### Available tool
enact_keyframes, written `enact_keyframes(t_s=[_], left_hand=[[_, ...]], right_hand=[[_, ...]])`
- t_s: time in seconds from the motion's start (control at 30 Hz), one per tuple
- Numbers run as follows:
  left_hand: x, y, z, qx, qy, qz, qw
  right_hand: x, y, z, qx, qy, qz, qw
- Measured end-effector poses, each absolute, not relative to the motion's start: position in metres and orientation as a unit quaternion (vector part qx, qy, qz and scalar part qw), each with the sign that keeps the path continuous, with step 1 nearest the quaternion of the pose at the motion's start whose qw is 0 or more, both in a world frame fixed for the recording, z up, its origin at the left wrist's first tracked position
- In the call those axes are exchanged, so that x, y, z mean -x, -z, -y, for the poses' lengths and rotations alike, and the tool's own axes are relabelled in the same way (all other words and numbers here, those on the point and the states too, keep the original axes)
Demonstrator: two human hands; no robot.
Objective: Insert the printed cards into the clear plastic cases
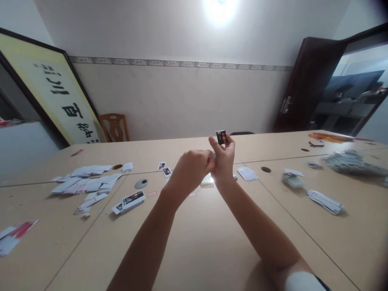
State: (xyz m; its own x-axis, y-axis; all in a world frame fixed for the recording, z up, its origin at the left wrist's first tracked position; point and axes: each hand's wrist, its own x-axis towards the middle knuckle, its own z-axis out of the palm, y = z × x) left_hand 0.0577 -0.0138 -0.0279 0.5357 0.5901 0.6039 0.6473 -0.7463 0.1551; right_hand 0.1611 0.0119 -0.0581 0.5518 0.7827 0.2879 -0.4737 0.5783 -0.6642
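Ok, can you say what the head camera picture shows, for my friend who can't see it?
The right hand holds up a small dark picture card above a tan table, with the curled left hand pressed against that hand. On both sides, piles of similar cards lie scattered on the table.

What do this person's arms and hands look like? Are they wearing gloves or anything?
No gloves: the left hand and right hand are bare, with no ring, watch or bracelet showing. The left forearm and right forearm are uncovered too. Only at the bottom edge, high on the right arm, does a white sleeve show, with a sliver of dark cloth beside it.
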Motion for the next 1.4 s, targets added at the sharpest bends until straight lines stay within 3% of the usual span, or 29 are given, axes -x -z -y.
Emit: enact_keyframes(t_s=[0.23,0.47,0.67,0.97,1.4], left_hand=[[-0.049,0.019,0.024,0.867,0.352,0.351,-0.019],[-0.037,0.012,0.022,0.847,0.38,0.372,0.0],[-0.02,0.013,0.015,0.773,0.505,0.361,-0.13],[-0.012,0.009,0.018,0.716,0.539,0.368,-0.247],[-0.01,0.007,0.027,0.725,0.535,0.36,-0.242]], right_hand=[[-0.161,0.054,-0.008,0.238,-0.375,0.334,0.831],[-0.162,0.054,-0.014,0.196,-0.384,0.337,0.837],[-0.167,0.053,-0.019,0.171,-0.441,0.329,0.817],[-0.17,0.054,-0.025,0.212,-0.444,0.312,0.812],[-0.172,0.054,-0.024,0.206,-0.459,0.317,0.804]])
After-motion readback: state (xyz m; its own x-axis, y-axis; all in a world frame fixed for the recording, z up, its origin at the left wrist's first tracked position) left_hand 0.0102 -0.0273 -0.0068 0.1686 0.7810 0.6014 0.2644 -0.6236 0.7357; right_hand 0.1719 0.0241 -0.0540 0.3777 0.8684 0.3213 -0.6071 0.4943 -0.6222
